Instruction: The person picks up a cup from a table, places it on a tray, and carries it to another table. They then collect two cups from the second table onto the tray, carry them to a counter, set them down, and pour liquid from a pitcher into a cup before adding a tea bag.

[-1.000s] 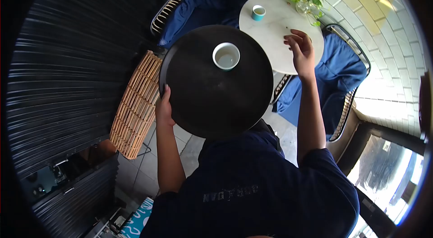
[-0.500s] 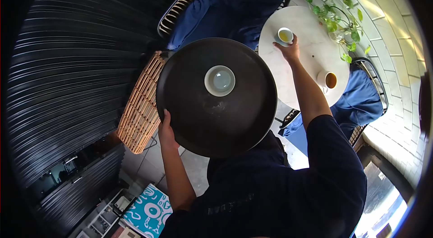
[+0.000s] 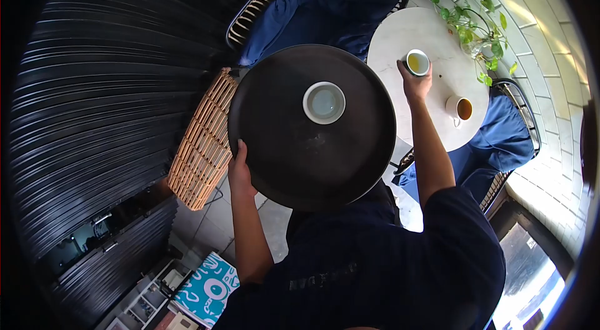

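Note:
My left hand (image 3: 240,170) grips the near left edge of a large round dark tray (image 3: 300,167), thumb on its rim and fingers hidden underneath. On the tray stands a small white cup (image 3: 324,103), looking empty or with a little clear liquid. My right hand (image 3: 417,84) is wrapped round a cup (image 3: 418,62) with yellowish liquid in it, held over the round white table (image 3: 400,111). Nearer the table's right side, a white mug (image 3: 459,109) of brown liquid stands apart from my hand.
A leafy plant in a glass vase (image 3: 478,47) stands at the table's far edge. Chairs with blue cushions (image 3: 331,5) flank the table. A wicker piece (image 3: 203,142) sits left of the tray, beside a black ribbed wall (image 3: 119,92). White tiles line the right.
My right hand has drawn the cup of yellowish liquid back toward me and to the right, its grip turned. The tray has shifted slightly right and away, with the view moving a little too.

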A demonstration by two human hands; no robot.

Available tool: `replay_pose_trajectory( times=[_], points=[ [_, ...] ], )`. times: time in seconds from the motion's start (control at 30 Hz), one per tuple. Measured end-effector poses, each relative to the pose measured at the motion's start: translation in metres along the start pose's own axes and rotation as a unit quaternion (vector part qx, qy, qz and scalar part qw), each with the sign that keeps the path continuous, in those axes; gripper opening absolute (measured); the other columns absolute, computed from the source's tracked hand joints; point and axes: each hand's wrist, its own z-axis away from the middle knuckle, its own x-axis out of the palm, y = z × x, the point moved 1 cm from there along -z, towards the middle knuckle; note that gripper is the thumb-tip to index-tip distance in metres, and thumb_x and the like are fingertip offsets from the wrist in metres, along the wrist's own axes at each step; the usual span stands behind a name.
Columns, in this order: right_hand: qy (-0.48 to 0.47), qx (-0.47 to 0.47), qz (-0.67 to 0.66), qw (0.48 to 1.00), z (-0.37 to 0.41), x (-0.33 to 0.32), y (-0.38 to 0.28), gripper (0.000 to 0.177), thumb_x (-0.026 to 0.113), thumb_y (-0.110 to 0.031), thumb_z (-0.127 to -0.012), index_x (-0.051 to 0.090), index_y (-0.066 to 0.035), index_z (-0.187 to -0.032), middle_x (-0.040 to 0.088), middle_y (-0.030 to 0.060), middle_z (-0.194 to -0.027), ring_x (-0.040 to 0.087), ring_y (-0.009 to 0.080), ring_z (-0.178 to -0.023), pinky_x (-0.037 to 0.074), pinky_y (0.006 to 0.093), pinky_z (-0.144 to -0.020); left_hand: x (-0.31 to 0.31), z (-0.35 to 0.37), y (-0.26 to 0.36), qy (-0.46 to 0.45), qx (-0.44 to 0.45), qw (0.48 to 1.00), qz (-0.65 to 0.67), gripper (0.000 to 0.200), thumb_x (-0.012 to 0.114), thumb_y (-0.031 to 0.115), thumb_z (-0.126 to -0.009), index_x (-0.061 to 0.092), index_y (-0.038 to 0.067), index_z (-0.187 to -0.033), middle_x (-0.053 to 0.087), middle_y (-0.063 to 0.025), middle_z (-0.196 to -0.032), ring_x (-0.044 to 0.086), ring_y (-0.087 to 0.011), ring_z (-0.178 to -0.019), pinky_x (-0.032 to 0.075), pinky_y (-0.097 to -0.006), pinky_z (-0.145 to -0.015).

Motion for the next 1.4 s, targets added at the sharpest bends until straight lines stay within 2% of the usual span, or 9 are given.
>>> replay_pose_trajectory(
  times=[0.13, 0.37, 0.7, 0.97, 1.17, 1.23, 1.27, 1.3, 1.4],
  points=[
    [0.033, -0.042, -0.037, 0.998, 0.057, -0.07, -0.043, 0.055, 0.082, -0.026, -0.062, 0.055, -0.003, -0.105, 0.064, 0.0103, -0.094, 0.063, 0.0205, -0.088, 0.048, 0.0334, -0.081, -0.014, -0.006, -0.003, -0.026, -0.001, 0.999, -0.029, 0.058, 0.054, 0.039, -0.091, 0.043, -0.004, -0.128, 0.05, -0.0145, -0.127, 0.053, -0.027, -0.112, 0.043, -0.0384, -0.094],
    [0.102, -0.062, -0.008, 0.993, 0.211, -0.201, -0.084, 0.055, 0.081, -0.019, -0.063, 0.053, 0.0, -0.107, 0.064, 0.0086, -0.091, 0.062, 0.0158, -0.085, 0.048, 0.03, -0.08, -0.042, -0.021, -0.018, -0.176, -0.054, 0.981, -0.056, 0.059, 0.057, 0.04, -0.09, 0.045, -0.004, -0.128, 0.05, -0.012, -0.127, 0.051, -0.0225, -0.113, 0.041, -0.0346, -0.096],
    [0.285, 0.091, -0.014, 0.954, 0.451, -0.332, -0.046, 0.054, 0.08, -0.014, -0.064, 0.052, -0.001, -0.109, 0.062, 0.0061, -0.092, 0.06, 0.0138, -0.086, 0.047, 0.0286, -0.081, -0.029, 0.02, -0.09, -0.33, -0.065, 0.909, -0.247, 0.062, 0.059, 0.043, -0.088, 0.047, -0.004, -0.126, 0.05, -0.0142, -0.128, 0.049, -0.0202, -0.115, 0.04, -0.0335, -0.096],
    [0.453, 0.165, -0.03, 0.875, 0.615, -0.461, 0.011, 0.051, 0.078, -0.01, -0.065, 0.052, -0.002, -0.108, 0.06, 0.0035, -0.093, 0.058, 0.0119, -0.087, 0.046, 0.0269, -0.081, 0.032, 0.199, -0.17, -0.433, -0.125, 0.814, -0.366, 0.057, 0.056, 0.04, -0.09, 0.045, -0.002, -0.128, 0.05, -0.0107, -0.128, 0.049, -0.02, -0.115, 0.039, -0.0327, -0.097],
    [0.531, 0.176, -0.03, 0.829, 0.74, -0.559, 0.065, 0.05, 0.078, -0.007, -0.066, 0.053, -0.003, -0.109, 0.06, 0.0013, -0.091, 0.057, 0.0095, -0.084, 0.046, 0.0246, -0.078, 0.035, 0.305, -0.289, -0.504, -0.221, 0.728, -0.41, 0.058, 0.055, 0.041, -0.09, 0.044, 0.001, -0.13, 0.05, -0.0096, -0.129, 0.048, -0.0228, -0.118, 0.039, -0.0371, -0.098],
    [0.55, 0.186, -0.024, 0.814, 0.771, -0.588, 0.078, 0.05, 0.077, -0.007, -0.066, 0.053, -0.003, -0.11, 0.061, 0.0017, -0.093, 0.057, 0.0094, -0.085, 0.046, 0.0246, -0.079, 0.042, 0.349, -0.317, -0.492, -0.136, 0.719, -0.471, 0.057, 0.055, 0.042, -0.09, 0.045, 0.0, -0.129, 0.051, -0.0099, -0.127, 0.05, -0.0246, -0.116, 0.041, -0.0394, -0.097],
    [0.555, 0.198, -0.025, 0.808, 0.787, -0.6, 0.082, 0.051, 0.077, -0.007, -0.066, 0.053, -0.003, -0.11, 0.061, 0.0021, -0.094, 0.057, 0.0094, -0.086, 0.046, 0.0247, -0.08, 0.041, 0.35, -0.339, -0.523, -0.184, 0.706, -0.441, 0.063, 0.056, 0.043, -0.089, 0.044, -0.005, -0.129, 0.045, -0.0126, -0.133, 0.041, -0.0217, -0.124, 0.03, -0.0363, -0.104],
    [0.559, 0.208, -0.025, 0.802, 0.804, -0.613, 0.088, 0.051, 0.077, -0.007, -0.066, 0.053, -0.003, -0.11, 0.062, 0.0026, -0.095, 0.058, 0.0095, -0.087, 0.047, 0.0249, -0.08, 0.042, 0.364, -0.358, -0.534, -0.188, 0.691, -0.45, 0.063, 0.056, 0.043, -0.089, 0.044, -0.005, -0.129, 0.045, -0.0126, -0.133, 0.041, -0.0217, -0.124, 0.03, -0.0363, -0.104],
    [0.594, 0.212, -0.012, 0.776, 0.847, -0.646, 0.111, 0.055, 0.078, -0.008, -0.065, 0.052, -0.004, -0.113, 0.062, 0.0031, -0.097, 0.058, 0.0098, -0.089, 0.047, 0.0255, -0.081, 0.043, 0.411, -0.404, -0.558, -0.175, 0.657, -0.476, 0.058, 0.055, 0.043, -0.09, 0.045, 0.001, -0.129, 0.052, -0.01, -0.127, 0.05, -0.0253, -0.115, 0.041, -0.0394, -0.096]
  ],
)
